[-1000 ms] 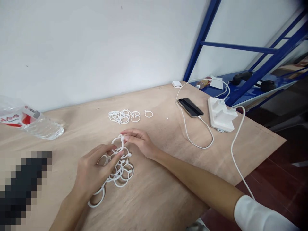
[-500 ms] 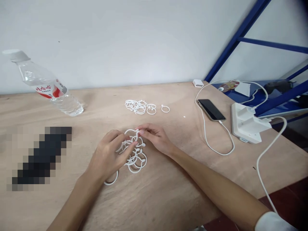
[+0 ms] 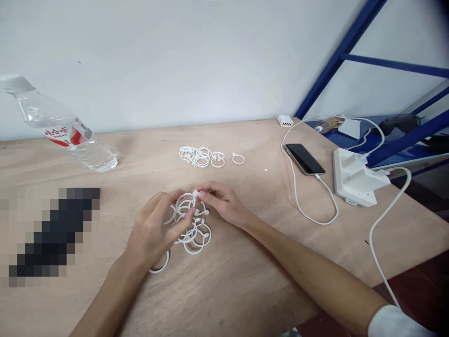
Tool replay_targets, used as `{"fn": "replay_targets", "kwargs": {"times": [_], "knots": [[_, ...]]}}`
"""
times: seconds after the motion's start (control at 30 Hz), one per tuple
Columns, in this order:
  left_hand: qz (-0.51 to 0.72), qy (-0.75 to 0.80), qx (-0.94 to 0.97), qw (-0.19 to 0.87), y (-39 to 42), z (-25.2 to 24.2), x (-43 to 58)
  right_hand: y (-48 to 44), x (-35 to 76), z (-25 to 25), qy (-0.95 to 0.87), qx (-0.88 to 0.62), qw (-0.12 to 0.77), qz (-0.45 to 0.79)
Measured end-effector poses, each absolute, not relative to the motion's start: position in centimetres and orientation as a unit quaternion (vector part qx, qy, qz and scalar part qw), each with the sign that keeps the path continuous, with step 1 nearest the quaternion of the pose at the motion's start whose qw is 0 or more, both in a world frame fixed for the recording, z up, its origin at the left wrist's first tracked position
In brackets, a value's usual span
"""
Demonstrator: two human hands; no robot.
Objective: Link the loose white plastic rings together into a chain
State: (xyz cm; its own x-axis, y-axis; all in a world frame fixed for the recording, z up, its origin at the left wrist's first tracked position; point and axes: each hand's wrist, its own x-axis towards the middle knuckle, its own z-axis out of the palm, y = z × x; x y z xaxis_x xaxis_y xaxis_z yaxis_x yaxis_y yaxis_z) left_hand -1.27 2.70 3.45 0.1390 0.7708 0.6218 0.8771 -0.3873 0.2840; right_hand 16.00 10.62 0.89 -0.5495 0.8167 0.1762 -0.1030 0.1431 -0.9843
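A tangle of white plastic rings (image 3: 194,234) lies on the wooden table (image 3: 245,281) in front of me. My left hand (image 3: 154,231) rests over the left part of the tangle, its fingers curled round one ring. My right hand (image 3: 222,203) pinches the top of that same ring (image 3: 185,202) between thumb and fingertips. One loose ring (image 3: 159,267) pokes out below my left wrist. Farther back lies a second cluster of white rings (image 3: 199,157), with a single ring (image 3: 238,158) to its right.
A clear water bottle (image 3: 63,131) lies at the back left. A black phone (image 3: 303,159) on a white cable, a white power strip (image 3: 354,178) and a small white charger (image 3: 285,120) sit at the right. A blue metal rack (image 3: 386,61) stands beyond the table's right edge.
The view has swung left, bringing the bottle fully into sight. Both hands stay on the ring tangle, with the fingers drawn closer together on the top ring.
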Motion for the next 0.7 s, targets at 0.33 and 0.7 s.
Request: {"fn": "replay_targets", "kwargs": {"times": [0.33, 0.7], "knots": [[-0.367, -0.505, -0.778, 0.073, 2.9, 3.2, -1.8, 10.3, 16.1, 1.3, -0.712, -0.255, 0.375, 0.536], [-0.345, -0.460, -0.818, 0.018, 3.1, 4.2, -3.4, 10.1, 15.6, 0.7, -0.833, -0.180, 0.374, 0.366]]}}
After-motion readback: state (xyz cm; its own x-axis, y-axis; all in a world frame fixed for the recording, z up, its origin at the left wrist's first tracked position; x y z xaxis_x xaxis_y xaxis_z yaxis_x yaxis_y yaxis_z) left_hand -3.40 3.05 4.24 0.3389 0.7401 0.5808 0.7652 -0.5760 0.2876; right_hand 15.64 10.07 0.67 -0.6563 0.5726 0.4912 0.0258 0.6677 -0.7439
